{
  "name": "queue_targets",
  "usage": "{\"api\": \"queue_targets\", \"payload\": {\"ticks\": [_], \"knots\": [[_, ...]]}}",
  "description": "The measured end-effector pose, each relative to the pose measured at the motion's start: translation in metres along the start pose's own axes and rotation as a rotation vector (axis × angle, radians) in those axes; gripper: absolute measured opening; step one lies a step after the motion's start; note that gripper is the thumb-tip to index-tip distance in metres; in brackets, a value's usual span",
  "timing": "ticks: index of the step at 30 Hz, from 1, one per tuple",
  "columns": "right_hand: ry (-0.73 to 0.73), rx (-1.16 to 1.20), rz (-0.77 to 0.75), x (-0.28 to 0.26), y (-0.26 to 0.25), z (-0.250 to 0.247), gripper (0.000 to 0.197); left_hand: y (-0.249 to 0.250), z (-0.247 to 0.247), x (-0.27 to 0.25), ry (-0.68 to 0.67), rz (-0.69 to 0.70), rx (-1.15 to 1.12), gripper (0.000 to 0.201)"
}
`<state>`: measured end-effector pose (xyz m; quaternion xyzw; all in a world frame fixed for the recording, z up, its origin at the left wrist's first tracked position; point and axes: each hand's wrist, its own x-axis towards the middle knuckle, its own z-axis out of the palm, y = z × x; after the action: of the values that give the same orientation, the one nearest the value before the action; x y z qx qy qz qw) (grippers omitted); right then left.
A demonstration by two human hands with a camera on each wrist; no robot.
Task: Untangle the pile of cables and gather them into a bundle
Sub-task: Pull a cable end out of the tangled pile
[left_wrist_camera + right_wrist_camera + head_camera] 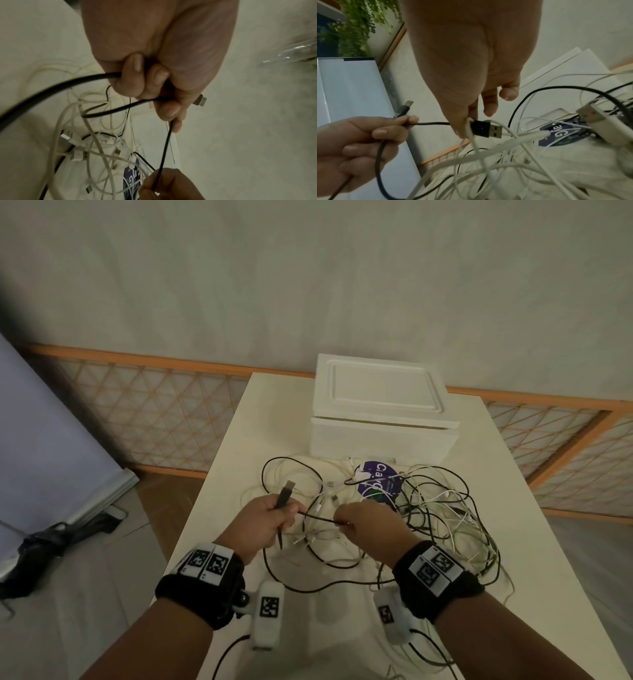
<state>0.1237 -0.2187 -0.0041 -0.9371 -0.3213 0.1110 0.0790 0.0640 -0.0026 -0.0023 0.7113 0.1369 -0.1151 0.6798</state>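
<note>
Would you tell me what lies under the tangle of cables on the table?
Under the tangle of cables a round purple sticker shows on the white table. Its lettering is partly covered by cables, so the full word cannot be read.

Head view down over table (239, 419) — wrist views close, shared tangle (428, 508)

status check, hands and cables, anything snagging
Left hand grips black cable, its plug poking up. Right hand pinches the same cable by a second black plug. White cable looped at that plug; pile still tangled.
</note>
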Motion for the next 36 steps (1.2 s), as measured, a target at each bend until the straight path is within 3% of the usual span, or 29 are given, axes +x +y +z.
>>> {"api": "queue_targets", "payload": {"ticks": [3, 7, 12, 14, 16, 20, 24, 27, 30, 33, 36], "knots": [[0.033, 0.003, 0.031, 0.000, 0.001, 0.002, 0.023, 0.007, 0.000, -0.004, -0.011, -0.025, -0.158, 0.024], [-0.047, 0.016, 0.133, -0.003, 0.010, -0.005, 0.022, 0.018, -0.005, -0.010, -0.035, -0.013, -0.422, 0.025], [-0.102, 0.473, 0.060, -0.001, -0.013, -0.026, 0.026, 0.020, 0.001, -0.010, -0.092, 0.023, -0.406, 0.020], [-0.107, 0.747, 0.115, 0.002, -0.025, -0.034, 0.019, 0.021, 0.010, -0.011, -0.131, 0.031, -0.386, 0.017], [-0.113, 1.006, 0.191, 0.004, -0.032, -0.041, 0.026, 0.022, 0.020, -0.013, -0.170, 0.035, -0.344, 0.012], [0.036, 1.369, 0.228, 0.009, -0.038, -0.045, 0.021, 0.023, 0.030, -0.019, -0.252, -0.001, -0.178, 0.013], [0.123, 1.643, 0.216, 0.011, -0.035, -0.045, 0.009, 0.028, 0.024, -0.008, -0.027, -0.108, -0.231, 0.045], [0.050, 1.418, 0.198, 0.007, -0.030, -0.044, 0.015, 0.030, 0.015, 0.001, 0.071, -0.182, -0.366, 0.051], [-0.021, 1.011, 0.082, 0.004, -0.040, -0.038, 0.017, 0.030, 0.020, 0.004, 0.026, -0.178, -0.510, 0.050], [0.014, 0.862, 0.005, 0.005, -0.055, -0.028, 0.013, 0.032, 0.035, 0.002, -0.050, -0.171, -0.607, 0.044], [0.116, 0.662, -0.027, 0.010, -0.060, -0.020, 0.019, 0.030, 0.043, -0.003, -0.017, -0.142, -0.638, 0.027]]}}
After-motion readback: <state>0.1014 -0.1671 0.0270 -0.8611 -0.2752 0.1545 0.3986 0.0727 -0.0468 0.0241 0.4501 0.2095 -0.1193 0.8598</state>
